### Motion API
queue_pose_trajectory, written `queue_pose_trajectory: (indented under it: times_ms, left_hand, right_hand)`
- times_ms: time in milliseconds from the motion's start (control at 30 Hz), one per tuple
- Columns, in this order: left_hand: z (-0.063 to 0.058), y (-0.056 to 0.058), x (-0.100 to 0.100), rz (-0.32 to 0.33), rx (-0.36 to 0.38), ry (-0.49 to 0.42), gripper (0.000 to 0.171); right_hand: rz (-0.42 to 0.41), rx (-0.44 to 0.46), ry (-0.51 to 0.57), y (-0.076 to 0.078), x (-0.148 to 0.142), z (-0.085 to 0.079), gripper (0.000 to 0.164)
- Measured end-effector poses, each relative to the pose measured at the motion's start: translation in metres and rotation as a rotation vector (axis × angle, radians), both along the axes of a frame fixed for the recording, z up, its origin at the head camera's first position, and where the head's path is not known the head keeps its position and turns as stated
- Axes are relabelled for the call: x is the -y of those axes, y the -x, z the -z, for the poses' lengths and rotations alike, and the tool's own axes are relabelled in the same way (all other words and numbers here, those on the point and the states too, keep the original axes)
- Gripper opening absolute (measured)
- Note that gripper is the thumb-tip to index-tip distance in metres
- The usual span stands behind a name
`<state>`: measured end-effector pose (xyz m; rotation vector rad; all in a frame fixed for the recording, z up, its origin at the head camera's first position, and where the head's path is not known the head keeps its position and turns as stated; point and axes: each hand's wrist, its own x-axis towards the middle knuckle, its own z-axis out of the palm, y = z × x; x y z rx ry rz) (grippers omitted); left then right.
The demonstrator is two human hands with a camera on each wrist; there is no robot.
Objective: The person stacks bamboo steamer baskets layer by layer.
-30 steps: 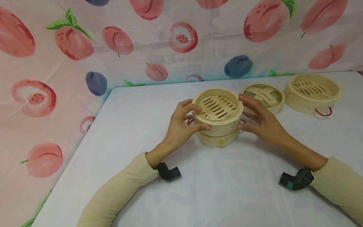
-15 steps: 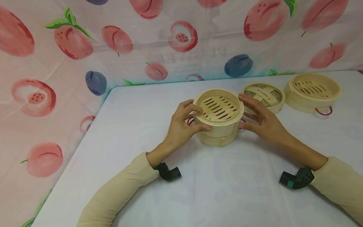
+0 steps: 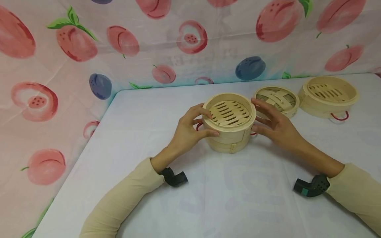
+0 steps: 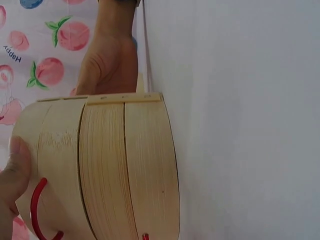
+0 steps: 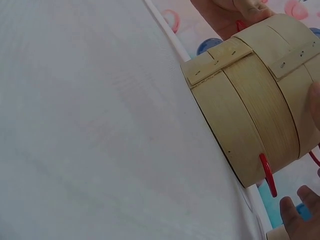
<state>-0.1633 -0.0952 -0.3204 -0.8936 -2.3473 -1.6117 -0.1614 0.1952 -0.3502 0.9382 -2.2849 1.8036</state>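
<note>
1. Upper round tier of pale bamboo with a slotted floor (image 3: 235, 135): left of the woven-topped bamboo lid (image 3: 276, 99), atop the lower round pale bamboo tier (image 3: 220, 146).
2. Left hand (image 3: 189, 127), on the side away from the lid: clamped on the upper round tier, thumb outside, a finger over the rim.
3. Right hand (image 3: 276, 124), on the side towards the lid: thumb and index finger on opposite parts of the tier's wall, some fingers off it.
4. Larger pale bamboo steamer tier (image 3: 315, 109): right of the lid, untouched.
5. Seating: dark seam between tiers; full engagement cannot be told.
6. Risks, as judged: uneven pressure could cock the joint; a red handle (image 4: 35, 205) could snag a finger; a rightward swing could knock the lid.
</note>
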Motion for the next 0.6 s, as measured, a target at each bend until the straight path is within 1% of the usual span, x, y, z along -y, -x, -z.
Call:
queue_pose_trajectory:
  times_ms: [167,333,433,600]
  left_hand:
    - [-0.0011,0.0040,0.0034,0.065,0.036,-0.024,0.042]
    - [-0.0031,0.0063,0.0065,0.101,0.078,0.005,0.047]
    - [-0.0034,0.0066,0.0078,0.096,0.070,0.011,0.052]
    - [-0.0009,0.0063,0.0075,0.090,0.020,0.011,0.054]
  right_hand:
    - [0.002,0.004,0.005,-0.0008,-0.0006,-0.0010,0.077]
    - [0.021,-0.016,0.008,-0.0007,-0.0021,-0.0010,0.075]
    - [0.027,-0.033,0.010,0.0002,-0.0018,-0.0007,0.073]
    - [0.021,-0.071,0.038,0.0014,0.0000,0.0003,0.071]
